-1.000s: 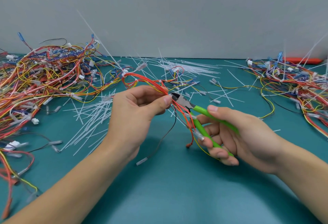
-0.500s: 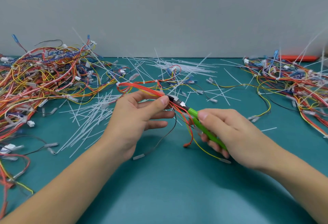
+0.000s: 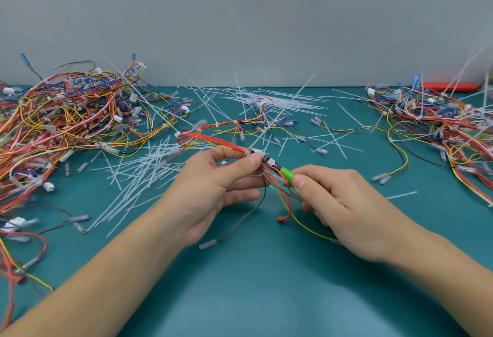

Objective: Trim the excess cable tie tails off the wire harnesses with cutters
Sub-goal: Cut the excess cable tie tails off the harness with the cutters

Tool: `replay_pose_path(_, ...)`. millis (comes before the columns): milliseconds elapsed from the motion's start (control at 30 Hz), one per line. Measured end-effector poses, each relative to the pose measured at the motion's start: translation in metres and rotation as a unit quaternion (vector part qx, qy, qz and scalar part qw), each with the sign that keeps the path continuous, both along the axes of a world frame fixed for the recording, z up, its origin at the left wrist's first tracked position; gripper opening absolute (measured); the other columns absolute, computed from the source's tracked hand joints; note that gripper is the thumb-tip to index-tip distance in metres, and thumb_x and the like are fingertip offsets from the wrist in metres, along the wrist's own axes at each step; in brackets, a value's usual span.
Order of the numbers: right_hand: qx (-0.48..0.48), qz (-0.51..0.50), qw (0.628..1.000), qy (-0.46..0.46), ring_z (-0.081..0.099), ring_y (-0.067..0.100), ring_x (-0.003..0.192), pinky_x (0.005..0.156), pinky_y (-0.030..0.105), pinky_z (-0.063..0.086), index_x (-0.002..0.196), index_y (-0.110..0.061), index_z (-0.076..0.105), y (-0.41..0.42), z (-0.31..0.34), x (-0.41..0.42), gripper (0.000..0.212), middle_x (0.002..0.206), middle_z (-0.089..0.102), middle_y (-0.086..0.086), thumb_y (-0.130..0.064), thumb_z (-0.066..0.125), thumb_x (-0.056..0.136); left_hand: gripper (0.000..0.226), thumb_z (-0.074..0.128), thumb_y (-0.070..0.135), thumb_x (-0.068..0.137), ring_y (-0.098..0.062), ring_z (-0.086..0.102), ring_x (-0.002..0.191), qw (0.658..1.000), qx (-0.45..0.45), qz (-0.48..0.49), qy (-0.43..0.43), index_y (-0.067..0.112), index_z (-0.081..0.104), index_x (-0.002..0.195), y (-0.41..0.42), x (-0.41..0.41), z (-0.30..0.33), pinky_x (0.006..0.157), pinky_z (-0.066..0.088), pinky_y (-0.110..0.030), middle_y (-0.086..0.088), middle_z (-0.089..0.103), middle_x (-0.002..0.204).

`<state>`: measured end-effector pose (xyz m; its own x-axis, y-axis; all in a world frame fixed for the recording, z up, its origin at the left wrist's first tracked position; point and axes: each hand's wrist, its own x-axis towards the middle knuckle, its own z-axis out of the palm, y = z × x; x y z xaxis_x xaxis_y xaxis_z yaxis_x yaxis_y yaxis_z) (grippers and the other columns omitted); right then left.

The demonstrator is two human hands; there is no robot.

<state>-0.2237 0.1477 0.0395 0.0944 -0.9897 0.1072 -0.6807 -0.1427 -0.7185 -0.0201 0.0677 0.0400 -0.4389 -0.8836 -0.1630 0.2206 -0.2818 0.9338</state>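
My left hand (image 3: 213, 184) pinches a red and orange wire harness (image 3: 210, 139) between thumb and forefinger, just above the teal mat. A white cable tie (image 3: 252, 151) sits on the harness at my thumb tip. My right hand (image 3: 338, 203) grips the green-handled cutters (image 3: 286, 173), with the handles squeezed together. The dark jaws (image 3: 268, 161) touch the harness right at the tie. Loose red, yellow and black wire ends hang down between my hands.
A big tangle of harnesses (image 3: 61, 123) fills the left side of the mat, another pile (image 3: 442, 123) lies at the right. Cut white tie tails (image 3: 138, 176) are scattered across the middle and back. An orange object (image 3: 450, 86) lies by the wall at far right.
My right hand has squeezed the cutter handles together and brought the jaws up to the tie at my left thumb. The harness has dropped a little.
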Motion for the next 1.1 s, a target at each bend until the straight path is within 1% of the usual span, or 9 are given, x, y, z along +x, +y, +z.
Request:
replay_pose_path(200,-0.007,-0.004,0.999,0.042,0.046,0.011,0.057,0.055,0.034,0.039,0.095,-0.042,0.062,0.0,-0.002,0.001,0.037,0.068,0.056,-0.002,-0.063,0.032,0.098,0.072,0.085,0.032,0.069,-0.028,0.077,0.092,0.998,-0.007,-0.051,-0.021,0.009,0.045,0.126,0.01,-0.007,-0.004,0.061,0.056,-0.023,-0.015,0.078,0.105)
replay_pose_path(367,-0.005,-0.016,0.998,0.066,0.049,0.012,0.059,0.055,0.033,0.038,0.097,-0.038,0.063,0.001,-0.002,0.003,0.046,0.068,0.057,-0.006,-0.068,0.027,0.094,0.071,0.084,0.025,0.071,-0.026,0.076,0.085,0.998,-0.02,-0.053,-0.04,0.007,0.046,0.129,0.008,-0.006,-0.006,0.061,0.056,-0.024,-0.014,0.078,0.1)
replay_pose_path(467,0.007,-0.016,1.0,0.022,0.047,0.008,0.055,0.054,0.031,0.038,0.085,-0.038,0.059,0.0,-0.003,0.002,0.043,0.066,0.057,-0.006,-0.068,0.03,0.093,0.055,0.086,0.015,0.073,-0.023,0.074,0.075,0.995,-0.043,-0.062,-0.058,0.009,0.057,0.119,0.004,-0.005,-0.006,0.06,0.055,-0.023,-0.01,0.078,0.09)
replay_pose_path(533,0.034,-0.02,0.999,-0.024,0.047,0.007,0.054,0.054,0.036,0.042,0.08,-0.024,0.058,-0.003,-0.003,0.0,0.049,0.065,0.058,-0.004,-0.065,0.035,0.095,0.047,0.072,0.017,0.075,-0.021,0.071,0.069,0.992,-0.08,-0.04,-0.092,0.015,0.059,0.12,0.005,-0.007,-0.007,0.059,0.054,-0.023,-0.006,0.075,0.081)
replay_pose_path(600,0.077,-0.027,0.993,-0.085,0.05,0.009,0.052,0.051,0.031,0.043,0.082,-0.017,0.062,-0.005,-0.003,-0.003,0.052,0.064,0.061,-0.005,-0.062,0.04,0.095,0.044,0.062,0.015,0.078,-0.019,0.066,0.062,0.985,-0.12,-0.012,-0.124,0.019,0.057,0.122,0.007,-0.011,-0.01,0.058,0.053,-0.025,-0.001,0.068,0.069)
replay_pose_path(700,0.12,-0.015,0.977,-0.176,0.054,0.015,0.055,0.045,0.029,0.042,0.091,-0.023,0.07,-0.006,-0.003,-0.002,0.045,0.072,0.066,-0.001,-0.061,0.045,0.093,0.035,0.056,0.022,0.085,-0.016,0.057,0.055,0.978,-0.147,0.019,-0.149,0.026,0.058,0.12,0.007,-0.012,-0.012,0.055,0.047,-0.024,0.005,0.056,0.057)
replay_pose_path(767,0.131,-0.004,0.969,-0.211,0.053,0.018,0.057,0.044,0.029,0.041,0.094,-0.027,0.072,-0.006,-0.004,-0.001,0.043,0.076,0.065,0.002,-0.061,0.046,0.093,0.014,0.059,0.027,0.099,-0.016,0.054,0.052,0.974,-0.161,0.034,-0.154,0.025,0.062,0.112,0.005,-0.01,-0.012,0.054,0.044,-0.025,0.005,0.054,0.055)
replay_pose_path(967,0.113,-0.008,0.977,-0.183,0.053,0.019,0.057,0.047,0.035,0.042,0.092,-0.018,0.069,-0.006,-0.004,0.0,0.059,0.082,0.064,0.019,-0.072,0.046,0.086,0.015,0.06,0.03,0.102,-0.018,0.055,0.048,0.98,-0.129,0.064,-0.135,0.015,0.058,0.098,0.004,-0.008,-0.01,0.05,0.046,-0.022,-0.001,0.059,0.055)
replay_pose_path(1100,0.12,-0.001,0.976,-0.184,0.053,0.016,0.057,0.046,0.034,0.042,0.086,-0.022,0.068,-0.005,-0.004,-0.001,0.051,0.073,0.064,0.004,-0.068,0.046,0.089,0.017,0.057,0.028,0.103,-0.019,0.052,0.044,0.979,-0.124,0.076,-0.145,0.013,0.057,0.096,0.002,-0.006,-0.008,0.046,0.045,-0.023,-0.004,0.06,0.054)
